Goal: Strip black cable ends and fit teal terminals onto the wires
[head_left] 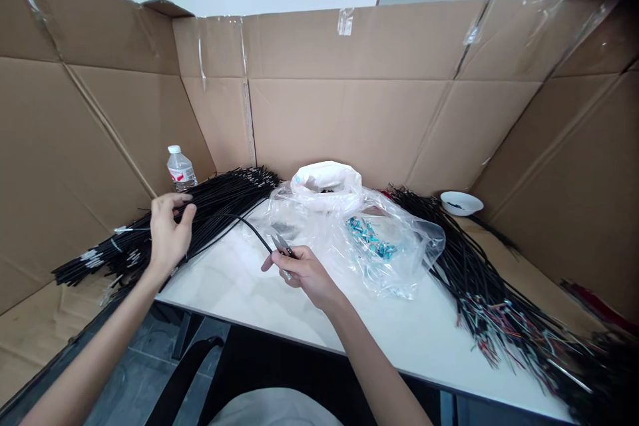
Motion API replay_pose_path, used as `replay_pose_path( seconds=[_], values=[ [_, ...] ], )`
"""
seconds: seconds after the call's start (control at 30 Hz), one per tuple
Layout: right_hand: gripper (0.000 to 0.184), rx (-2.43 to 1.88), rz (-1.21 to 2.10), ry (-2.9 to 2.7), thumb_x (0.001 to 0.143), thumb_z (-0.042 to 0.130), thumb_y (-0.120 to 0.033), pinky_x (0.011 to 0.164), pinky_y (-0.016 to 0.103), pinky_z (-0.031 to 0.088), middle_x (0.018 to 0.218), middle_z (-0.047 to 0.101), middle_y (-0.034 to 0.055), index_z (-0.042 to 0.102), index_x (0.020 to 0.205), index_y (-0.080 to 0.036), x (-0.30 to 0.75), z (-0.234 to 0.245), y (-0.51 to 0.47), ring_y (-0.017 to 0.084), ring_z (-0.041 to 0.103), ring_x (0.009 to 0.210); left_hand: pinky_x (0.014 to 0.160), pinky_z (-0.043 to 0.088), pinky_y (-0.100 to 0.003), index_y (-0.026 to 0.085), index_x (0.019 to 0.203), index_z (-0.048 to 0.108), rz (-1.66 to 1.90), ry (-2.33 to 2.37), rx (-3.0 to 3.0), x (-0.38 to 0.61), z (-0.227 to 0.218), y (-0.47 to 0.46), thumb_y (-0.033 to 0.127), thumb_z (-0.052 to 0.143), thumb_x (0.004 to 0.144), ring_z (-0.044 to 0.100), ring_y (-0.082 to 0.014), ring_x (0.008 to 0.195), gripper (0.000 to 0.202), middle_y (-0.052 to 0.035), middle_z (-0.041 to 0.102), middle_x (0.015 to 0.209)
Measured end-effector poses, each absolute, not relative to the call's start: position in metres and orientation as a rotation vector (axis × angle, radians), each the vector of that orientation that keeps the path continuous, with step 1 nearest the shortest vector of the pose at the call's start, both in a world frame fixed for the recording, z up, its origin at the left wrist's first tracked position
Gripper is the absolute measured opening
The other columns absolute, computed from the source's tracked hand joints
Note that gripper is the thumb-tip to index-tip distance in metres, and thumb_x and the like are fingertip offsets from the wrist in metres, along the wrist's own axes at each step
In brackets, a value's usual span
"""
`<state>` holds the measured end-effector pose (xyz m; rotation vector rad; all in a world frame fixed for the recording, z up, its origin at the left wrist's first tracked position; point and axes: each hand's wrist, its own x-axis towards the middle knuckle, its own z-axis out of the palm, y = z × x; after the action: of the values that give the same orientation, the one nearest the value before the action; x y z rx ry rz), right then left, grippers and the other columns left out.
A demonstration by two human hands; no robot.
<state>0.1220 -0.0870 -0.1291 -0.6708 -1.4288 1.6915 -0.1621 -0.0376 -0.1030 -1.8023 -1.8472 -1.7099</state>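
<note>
My left hand (170, 226) is over a bundle of thin black cables (227, 196) on the left, its fingers curled and a gap between thumb and forefinger. In my right hand (307, 273) is a small pair of scissors (282, 245), blades pointing up and to the left. The same hand pinches the end of one black cable (252, 226). That cable arcs leftward to the bundle near my left thumb; where its far end lies is hidden among the other cables.
Plastic bags (327, 190) lie mid-table, one with blue-green bits (369, 237). On the right are black cables (462, 259) with stripped coloured ends and a white bowl (462, 204). A bottle (180, 170) stands back left. Cardboard walls (344, 120) enclose the white table (299, 319).
</note>
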Motion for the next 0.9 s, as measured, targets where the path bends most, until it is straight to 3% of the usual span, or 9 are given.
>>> replay_pose_path(
  seconds=[0.07, 0.13, 0.23, 0.33, 0.53, 0.9],
  values=[
    [0.043, -0.715, 1.642, -1.442, 0.083, 0.07, -0.058, 0.05, 0.029, 0.01, 0.056, 0.021, -0.0079, 0.075, 0.078, -0.016, 0.12, -0.132, -0.088, 0.008, 0.016, 0.049, 0.082, 0.05, -0.037, 0.025, 0.095, 0.063, -1.765, -1.875, -1.955, -0.132, -0.106, -0.067, 0.051, 0.056, 0.085, 0.062, -0.0268, 0.091, 0.029, -0.0065, 0.066, 0.098],
    [0.044, -0.745, 1.554, -1.463, 0.082, 0.07, -0.059, 0.05, 0.028, 0.015, 0.054, 0.026, -0.0072, 0.072, 0.072, -0.016, 0.118, -0.135, -0.088, 0.009, 0.022, 0.05, 0.07, 0.048, -0.033, 0.026, 0.084, 0.065, -1.725, -2.0, -2.401, -0.104, -0.105, -0.099, 0.053, 0.061, 0.083, 0.06, -0.0244, 0.077, 0.027, -0.0038, 0.065, 0.082],
    [0.044, -0.749, 1.402, -1.523, 0.084, 0.069, -0.056, 0.054, 0.027, 0.025, 0.056, 0.039, -0.0042, 0.065, 0.064, -0.017, 0.118, -0.139, -0.089, 0.01, 0.033, 0.055, 0.077, 0.046, -0.034, 0.029, 0.09, 0.071, -1.561, -2.215, -2.883, -0.07, -0.106, -0.131, 0.059, 0.066, 0.081, 0.062, -0.0266, 0.09, 0.031, -0.005, 0.07, 0.096],
    [0.042, -0.777, 1.344, -1.559, 0.086, 0.07, -0.052, 0.057, 0.026, 0.03, 0.061, 0.046, -0.0024, 0.061, 0.064, -0.018, 0.121, -0.142, -0.09, 0.011, 0.039, 0.059, 0.075, 0.045, -0.033, 0.03, 0.095, 0.072, -1.982, -2.288, -2.794, -0.052, -0.118, -0.132, 0.061, 0.069, 0.079, 0.06, -0.0247, 0.087, 0.035, -0.0048, 0.069, 0.092],
    [0.04, -0.806, 1.319, -1.548, 0.087, 0.069, -0.054, 0.06, 0.027, 0.033, 0.065, 0.051, -0.001, 0.065, 0.07, -0.017, 0.128, -0.148, -0.088, 0.013, 0.041, 0.063, 0.074, 0.044, -0.028, 0.024, 0.079, 0.071, -2.575, -2.52, -2.59, -0.041, -0.149, -0.11, 0.054, 0.082, 0.072, 0.055, -0.0196, 0.084, 0.033, -0.0037, 0.061, 0.086],
    [0.029, -0.937, 1.267, -1.412, 0.083, 0.072, -0.043, 0.053, 0.027, 0.023, 0.06, 0.039, -0.0044, 0.068, 0.076, -0.015, 0.133, -0.157, -0.095, 0.01, 0.03, 0.057, 0.072, 0.042, -0.025, 0.021, 0.096, 0.068, -2.527, -2.132, -2.568, -0.033, -0.16, -0.1, 0.047, 0.069, 0.088, 0.052, -0.0143, 0.08, 0.027, -0.0012, 0.062, 0.096]
  ],
)
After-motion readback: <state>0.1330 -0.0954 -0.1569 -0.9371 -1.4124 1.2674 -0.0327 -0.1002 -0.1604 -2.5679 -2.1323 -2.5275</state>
